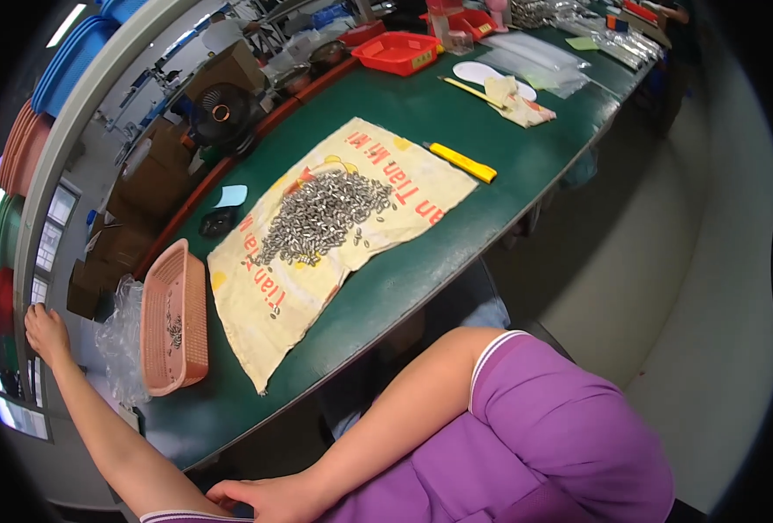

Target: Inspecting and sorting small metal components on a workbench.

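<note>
My left hand (47,335) is at the far left, its fingers bent against a grey metal post (25,279). Low in the picture, my right hand (269,499) lies beside my left upper arm, fingers loosely apart, with part of them hidden. Neither hand touches the small silvery metal pieces (325,213) heaped on a cream printed cloth (260,344). Nearest to my left hand are a crumpled clear plastic bag (123,336) and a pink plastic basket (196,349) with a few small pieces in it.
On the green table (351,327) lie a yellow cutter knife (463,163), a yellow pencil (469,91) and a crumpled cloth (519,105). A red tray (395,54) and clear plastic bags (539,61) stand farther back. Cardboard boxes (146,179) and a black fan (222,118) are beyond the left edge.
</note>
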Available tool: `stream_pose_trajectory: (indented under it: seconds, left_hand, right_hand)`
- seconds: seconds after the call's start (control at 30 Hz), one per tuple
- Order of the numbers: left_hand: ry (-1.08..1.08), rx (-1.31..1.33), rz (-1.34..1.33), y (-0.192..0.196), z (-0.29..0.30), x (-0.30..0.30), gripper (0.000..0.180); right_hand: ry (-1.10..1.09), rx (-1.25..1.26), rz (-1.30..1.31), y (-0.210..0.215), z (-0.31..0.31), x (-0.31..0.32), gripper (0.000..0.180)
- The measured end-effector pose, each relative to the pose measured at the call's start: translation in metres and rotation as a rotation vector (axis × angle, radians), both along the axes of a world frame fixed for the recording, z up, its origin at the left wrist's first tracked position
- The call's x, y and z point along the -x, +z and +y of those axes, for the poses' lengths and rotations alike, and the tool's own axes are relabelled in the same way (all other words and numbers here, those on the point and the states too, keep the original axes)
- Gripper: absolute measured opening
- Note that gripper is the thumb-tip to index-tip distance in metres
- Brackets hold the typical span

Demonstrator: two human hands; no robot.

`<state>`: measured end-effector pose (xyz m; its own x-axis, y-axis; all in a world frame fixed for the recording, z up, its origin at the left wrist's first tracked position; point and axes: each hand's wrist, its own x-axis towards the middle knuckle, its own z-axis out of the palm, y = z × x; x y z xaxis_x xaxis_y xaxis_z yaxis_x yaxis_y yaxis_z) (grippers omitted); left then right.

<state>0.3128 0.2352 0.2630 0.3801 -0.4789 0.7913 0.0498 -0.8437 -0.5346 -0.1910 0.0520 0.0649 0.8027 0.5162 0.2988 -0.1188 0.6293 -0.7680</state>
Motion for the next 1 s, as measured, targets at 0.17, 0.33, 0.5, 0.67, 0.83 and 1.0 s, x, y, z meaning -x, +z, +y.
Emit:
stream_pose_trajectory:
  seconds: [0.17, 0.33, 0.5, 0.67, 0.83, 1.0]
  left_hand:
    - [-0.065, -0.061, 0.037, 0.003, -0.010, -0.008, 0.029]
    - [-0.066, -0.125, 0.051, 0.001, -0.010, -0.012, 0.027]
    - [-0.241, -0.203, 0.006, -0.001, -0.027, 0.004, 0.027]
    - [-0.366, -0.199, 0.012, -0.018, -0.044, 0.043, 0.025]
    - [-0.663, -0.101, 0.176, -0.044, -0.105, 0.126, 0.025]
    - [-1.096, -0.197, 0.630, -0.110, -0.194, 0.257, 0.025]
  right_hand:
    - [-0.028, 0.169, -0.113, -0.002, -0.009, 0.004, 0.093]
    - [-0.021, 0.145, -0.128, -0.007, -0.009, 0.016, 0.086]
    - [-0.011, 0.261, -0.339, -0.003, -0.039, 0.031, 0.078]
    - [-0.092, 0.353, -0.550, 0.000, -0.051, 0.025, 0.037]
    - [-0.760, 0.487, -0.553, -0.012, -0.125, -0.011, 0.015]
    - [-1.151, 0.614, -0.321, -0.018, -0.243, -0.018, 0.022]
